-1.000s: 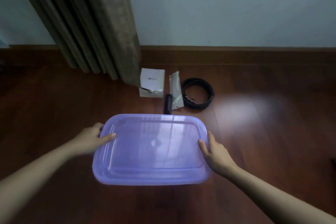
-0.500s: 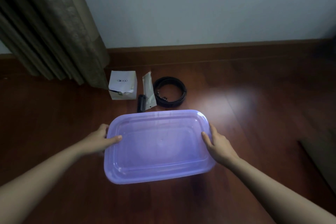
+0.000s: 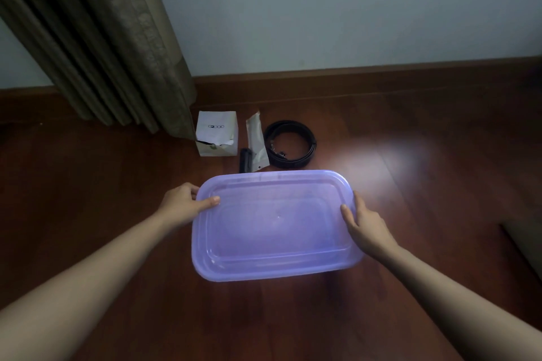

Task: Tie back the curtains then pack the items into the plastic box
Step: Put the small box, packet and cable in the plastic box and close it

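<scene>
The left hand (image 3: 184, 203) is clamped on the left short edge of the purple plastic box (image 3: 275, 226), thumb lying over the lid's rim and the other fingers curled down the side, while the right hand (image 3: 365, 223) grips the opposite short edge the same way, thumb on top. The box is a translucent, round-cornered rectangle with a stepped lid (still shut), set on dark reddish wooden floor (image 3: 88, 190) with a glossy sheen. Just beyond the box's far edge lie the loose items, all apart from it or barely overlapped by its rim: a small white paper carton (image 3: 217, 133) with torn lower flap and faint printed lettering, a slim silvery sachet (image 3: 256, 141) lying lengthwise, a short black object (image 3: 245, 160) partly tucked under the sachet and too dark to identify, and a coiled black belt (image 3: 289, 143) forming a ring. Beyond the carton hangs the olive-brown curtain (image 3: 117, 38), heavy, pleated and slightly textured, its hem touching the carton's corner. A wooden skirting board (image 3: 381, 79) meets the pale wall (image 3: 322, 9).
</scene>
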A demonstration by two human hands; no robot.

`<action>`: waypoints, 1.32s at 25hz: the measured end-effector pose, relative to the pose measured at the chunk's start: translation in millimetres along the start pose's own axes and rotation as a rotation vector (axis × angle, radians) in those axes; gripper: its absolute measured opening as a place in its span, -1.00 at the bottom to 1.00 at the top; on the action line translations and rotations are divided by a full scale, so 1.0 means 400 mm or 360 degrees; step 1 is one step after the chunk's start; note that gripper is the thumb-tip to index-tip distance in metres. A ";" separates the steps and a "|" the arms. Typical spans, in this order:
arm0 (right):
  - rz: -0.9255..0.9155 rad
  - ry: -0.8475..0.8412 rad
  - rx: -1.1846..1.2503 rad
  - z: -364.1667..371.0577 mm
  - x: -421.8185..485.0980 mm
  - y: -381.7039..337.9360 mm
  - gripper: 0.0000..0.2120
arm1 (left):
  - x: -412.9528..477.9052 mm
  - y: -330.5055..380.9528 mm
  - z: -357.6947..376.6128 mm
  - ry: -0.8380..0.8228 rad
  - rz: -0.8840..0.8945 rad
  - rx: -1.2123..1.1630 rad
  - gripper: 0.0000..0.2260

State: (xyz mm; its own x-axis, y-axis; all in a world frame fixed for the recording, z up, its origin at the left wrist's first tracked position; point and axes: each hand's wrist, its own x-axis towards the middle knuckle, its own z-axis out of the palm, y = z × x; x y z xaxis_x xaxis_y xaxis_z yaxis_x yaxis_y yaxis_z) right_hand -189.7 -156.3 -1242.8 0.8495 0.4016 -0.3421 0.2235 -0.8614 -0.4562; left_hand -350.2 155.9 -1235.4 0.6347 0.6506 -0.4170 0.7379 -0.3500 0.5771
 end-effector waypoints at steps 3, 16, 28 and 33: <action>-0.0013 0.0000 -0.0032 0.001 0.004 -0.008 -0.48 | 0.000 -0.004 0.004 -0.0007 -0.0064 -0.0031 -0.61; -0.0046 0.0003 -0.0154 0.007 0.027 -0.014 -0.48 | 0.031 -0.014 0.003 -0.0135 -0.0274 -0.0239 -0.61; -0.0018 0.0055 -0.0158 0.015 0.026 0.007 -0.53 | 0.052 0.034 -0.007 -0.0078 -0.0150 -0.0245 -0.72; -0.0023 0.0093 0.0047 0.019 0.029 0.003 -0.51 | 0.031 0.036 0.011 0.0003 -0.0099 -0.0055 -0.74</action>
State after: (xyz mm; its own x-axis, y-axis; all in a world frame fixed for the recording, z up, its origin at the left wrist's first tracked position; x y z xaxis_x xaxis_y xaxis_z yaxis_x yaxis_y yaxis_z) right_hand -183.1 -150.3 -1253.4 0.8730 0.3943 -0.2870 0.2224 -0.8457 -0.4851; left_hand -330.7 156.1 -1235.5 0.5877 0.6714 -0.4515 0.7673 -0.2856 0.5742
